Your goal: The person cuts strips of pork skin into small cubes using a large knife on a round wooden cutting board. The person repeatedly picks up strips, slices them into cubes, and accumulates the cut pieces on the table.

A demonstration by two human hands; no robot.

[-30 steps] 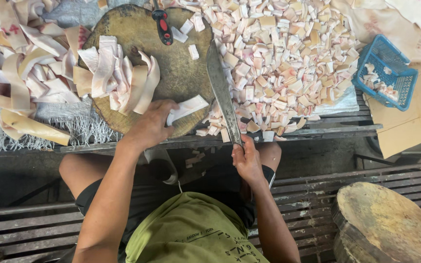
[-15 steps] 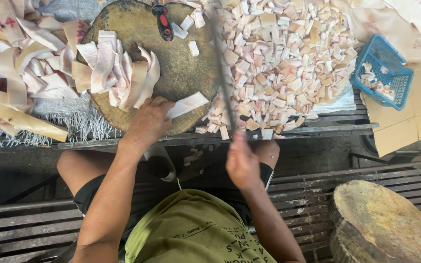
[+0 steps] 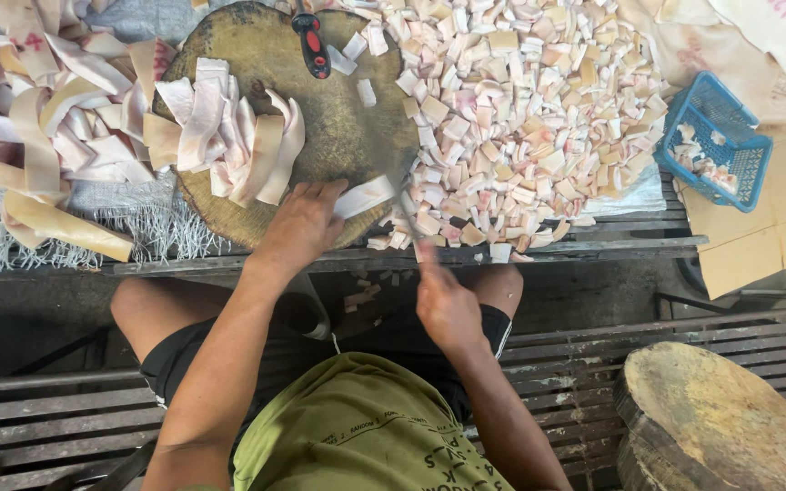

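Note:
My left hand (image 3: 300,225) presses a pale strip of fatty skin (image 3: 365,195) flat on the round wooden chopping block (image 3: 338,145), near its front edge. My right hand (image 3: 446,305) grips the handle of a cleaver (image 3: 408,211), whose blade looks thin and edge-on right at the strip's right end. Several more long strips (image 3: 229,136) lie piled on the left part of the block. A large heap of small cut squares (image 3: 520,109) spreads to the right of the block.
A red-and-black handled tool (image 3: 311,41) rests at the block's far edge. More strips (image 3: 29,136) are heaped at the left. A blue plastic basket (image 3: 716,141) with a few pieces stands at the right. A second wooden block (image 3: 730,423) sits bottom right on a slatted bench (image 3: 575,350).
The cleaver lay flat across the block, then rose and swung down edge-on at the strip. My right hand moved toward me. My left hand stays on the strip.

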